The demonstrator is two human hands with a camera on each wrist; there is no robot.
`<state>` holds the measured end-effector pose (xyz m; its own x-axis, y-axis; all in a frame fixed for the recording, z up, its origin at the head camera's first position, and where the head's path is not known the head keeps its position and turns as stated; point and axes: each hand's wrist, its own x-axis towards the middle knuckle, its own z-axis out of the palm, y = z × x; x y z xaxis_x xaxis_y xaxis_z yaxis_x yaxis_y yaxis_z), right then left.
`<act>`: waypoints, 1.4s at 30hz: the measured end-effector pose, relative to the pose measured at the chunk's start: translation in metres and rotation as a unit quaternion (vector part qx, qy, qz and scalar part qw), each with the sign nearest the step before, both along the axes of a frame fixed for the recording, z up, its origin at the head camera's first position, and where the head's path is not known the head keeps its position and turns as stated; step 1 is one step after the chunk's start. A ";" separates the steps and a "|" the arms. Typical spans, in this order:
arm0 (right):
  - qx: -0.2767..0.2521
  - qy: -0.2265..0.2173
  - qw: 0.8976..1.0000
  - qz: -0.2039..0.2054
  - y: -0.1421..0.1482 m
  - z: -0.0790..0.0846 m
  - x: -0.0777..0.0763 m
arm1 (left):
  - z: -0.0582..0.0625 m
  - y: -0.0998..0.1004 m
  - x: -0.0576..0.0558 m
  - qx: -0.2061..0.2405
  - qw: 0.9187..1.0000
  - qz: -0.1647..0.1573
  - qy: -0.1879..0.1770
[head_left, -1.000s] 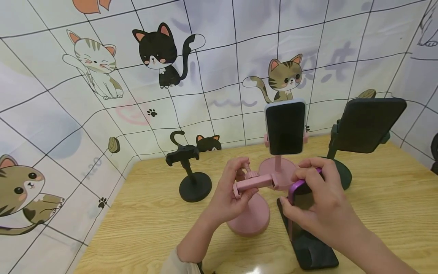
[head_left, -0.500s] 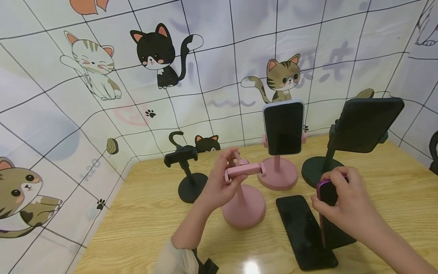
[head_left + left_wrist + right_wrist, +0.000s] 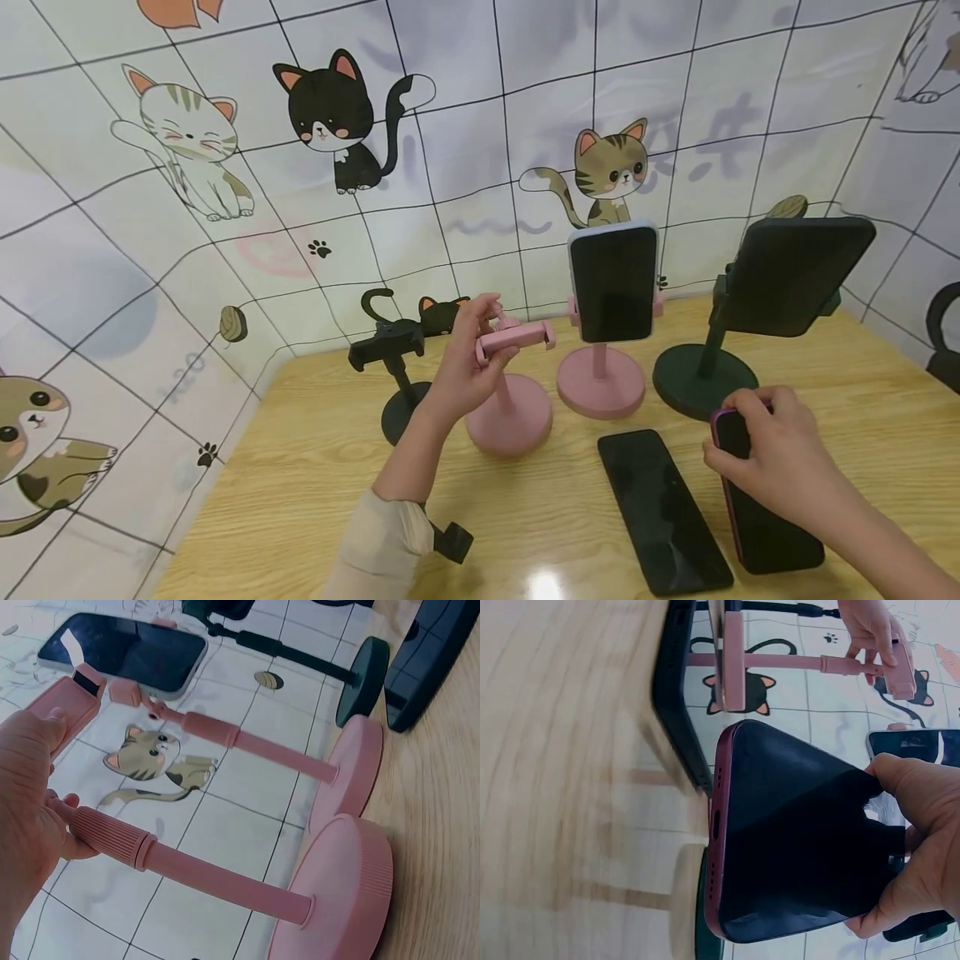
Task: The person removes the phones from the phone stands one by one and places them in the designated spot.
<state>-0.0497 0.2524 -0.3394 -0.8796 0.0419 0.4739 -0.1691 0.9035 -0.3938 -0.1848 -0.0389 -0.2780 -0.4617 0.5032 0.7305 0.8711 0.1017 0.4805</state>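
Observation:
My left hand [image 3: 468,379] grips the top of a pink phone stand [image 3: 512,421], round its neck and bare clamp [image 3: 71,709]. The stand's round base is down at the table in the head view. At the right, my right hand [image 3: 783,454] pinches a purple-edged phone [image 3: 776,533] by its upper end, dark screen showing. In the right wrist view the phone's port edge points toward the table; whether it touches is unclear. A black phone [image 3: 663,517] lies flat on the table just left of it.
Behind stand another pink stand [image 3: 600,383] bearing a light-edged phone [image 3: 615,283], and a dark green stand [image 3: 705,379] bearing a large dark device [image 3: 802,279]. A black stand [image 3: 390,342] is left of my left hand. A cat-patterned cloth [image 3: 450,150] backs the wooden table [image 3: 300,467].
My left hand has moved the pink stand back and to the left. My right hand has carried the purple-edged phone to the right and lower, away from the stand and past the black phone.

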 end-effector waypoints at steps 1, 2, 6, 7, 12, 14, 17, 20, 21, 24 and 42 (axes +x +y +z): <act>0.003 -0.007 1.000 0.000 0.001 -0.002 -0.001 | 0.002 0.000 0.001 -0.003 1.000 0.000 0.001; 0.004 -0.016 1.000 0.001 0.001 -0.003 -0.002 | 0.002 -0.001 0.000 -0.006 1.000 -0.002 -0.001; 0.012 -0.042 0.999 0.008 0.004 -0.009 -0.005 | 0.000 -0.003 -0.005 -0.006 1.000 -0.012 -0.005; 0.014 -0.048 0.999 0.010 0.004 -0.010 -0.006 | -0.001 -0.004 -0.006 -0.005 1.000 -0.013 -0.002; 0.017 -0.091 0.996 0.013 0.008 -0.015 -0.011 | -0.001 -0.005 -0.011 -0.005 1.000 -0.005 0.009; 0.019 -0.105 0.994 0.013 0.009 -0.017 -0.012 | -0.001 -0.005 -0.014 -0.007 1.000 0.001 0.005; 0.017 -0.123 0.992 0.014 0.010 -0.019 -0.015 | -0.002 -0.006 -0.017 -0.009 1.000 0.007 -0.011; 0.018 -0.134 0.991 0.015 0.012 -0.021 -0.017 | -0.003 -0.008 -0.021 -0.008 0.999 0.008 -0.032; 0.019 -0.138 0.990 0.015 0.012 -0.022 -0.018 | -0.004 -0.008 -0.022 -0.008 0.999 0.010 -0.038; 0.027 -0.143 0.989 0.017 0.012 -0.023 -0.020 | -0.004 -0.010 -0.024 -0.009 0.998 0.010 -0.055; 0.045 -0.211 0.976 0.022 0.011 -0.032 -0.041 | -0.003 -0.014 -0.027 -0.009 0.995 0.003 -0.104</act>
